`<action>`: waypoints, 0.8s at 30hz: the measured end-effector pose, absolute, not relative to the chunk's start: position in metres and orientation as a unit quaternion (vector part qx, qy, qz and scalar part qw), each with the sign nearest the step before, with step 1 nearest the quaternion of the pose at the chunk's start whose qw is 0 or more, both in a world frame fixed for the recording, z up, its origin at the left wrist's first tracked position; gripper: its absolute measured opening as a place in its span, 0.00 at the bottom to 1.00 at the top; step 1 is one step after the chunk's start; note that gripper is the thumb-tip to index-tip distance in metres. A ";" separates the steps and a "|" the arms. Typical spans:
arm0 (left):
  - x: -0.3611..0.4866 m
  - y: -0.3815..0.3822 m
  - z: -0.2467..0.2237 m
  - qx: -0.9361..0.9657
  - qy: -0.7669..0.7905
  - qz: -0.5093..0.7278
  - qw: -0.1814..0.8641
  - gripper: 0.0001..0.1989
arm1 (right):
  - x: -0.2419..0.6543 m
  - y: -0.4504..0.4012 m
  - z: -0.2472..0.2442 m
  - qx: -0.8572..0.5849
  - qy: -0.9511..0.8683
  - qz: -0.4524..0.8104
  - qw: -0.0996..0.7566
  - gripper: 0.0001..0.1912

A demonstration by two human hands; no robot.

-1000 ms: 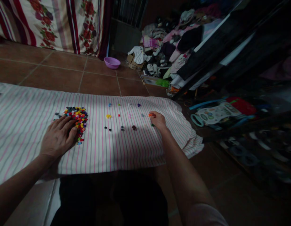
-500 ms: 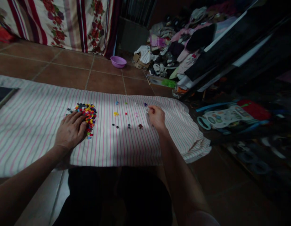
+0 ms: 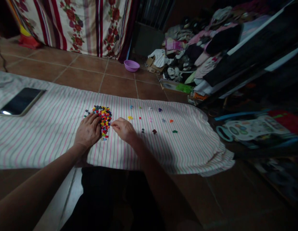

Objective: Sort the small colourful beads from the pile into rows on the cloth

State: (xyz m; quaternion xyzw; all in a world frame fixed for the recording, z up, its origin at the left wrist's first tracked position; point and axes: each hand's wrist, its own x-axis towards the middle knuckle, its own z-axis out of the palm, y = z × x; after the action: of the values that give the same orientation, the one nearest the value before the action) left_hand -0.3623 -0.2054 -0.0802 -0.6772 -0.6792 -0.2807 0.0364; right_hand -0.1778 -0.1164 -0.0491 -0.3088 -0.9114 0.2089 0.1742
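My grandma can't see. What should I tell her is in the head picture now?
A person's left hand lies over part of a pile of small colourful pieces, and the right hand, fingertips pinched, is beside it. More pieces lie spread out to the right on a striped cloth, with a phone at the far left.

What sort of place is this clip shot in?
Probably a room in a home: a floral, striped curtain hangs over a tiled floor, a purple basin sits on that floor, and clothes lie heaped beyond it.
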 end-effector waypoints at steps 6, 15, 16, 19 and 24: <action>-0.357 -0.206 -0.076 -0.659 -0.699 -0.270 0.069 0.23 | -0.198 -0.125 -0.054 -0.304 -0.931 0.154 0.133 0.08; -0.356 -0.206 -0.074 -0.650 -0.700 -0.293 0.050 0.23 | -0.208 -0.128 -0.053 -0.312 -0.923 0.169 0.151 0.03; -0.356 -0.206 -0.074 -0.649 -0.700 -0.295 0.049 0.22 | -0.208 -0.128 -0.053 -0.310 -0.922 0.172 0.154 0.03; -0.355 -0.206 -0.073 -0.653 -0.698 -0.290 0.050 0.22 | -0.207 -0.128 -0.054 -0.299 -0.925 0.168 0.165 0.04; -0.360 -0.206 -0.073 -0.669 -0.693 -0.265 0.043 0.23 | -0.205 -0.128 -0.057 -0.283 -0.928 0.165 0.175 0.06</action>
State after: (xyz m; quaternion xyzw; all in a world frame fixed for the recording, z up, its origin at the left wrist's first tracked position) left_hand -0.3598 -0.2057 -0.0735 -0.6695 -0.6926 -0.2652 0.0427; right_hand -0.2049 -0.1281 -0.0568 -0.2830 -0.9284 0.1653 0.1749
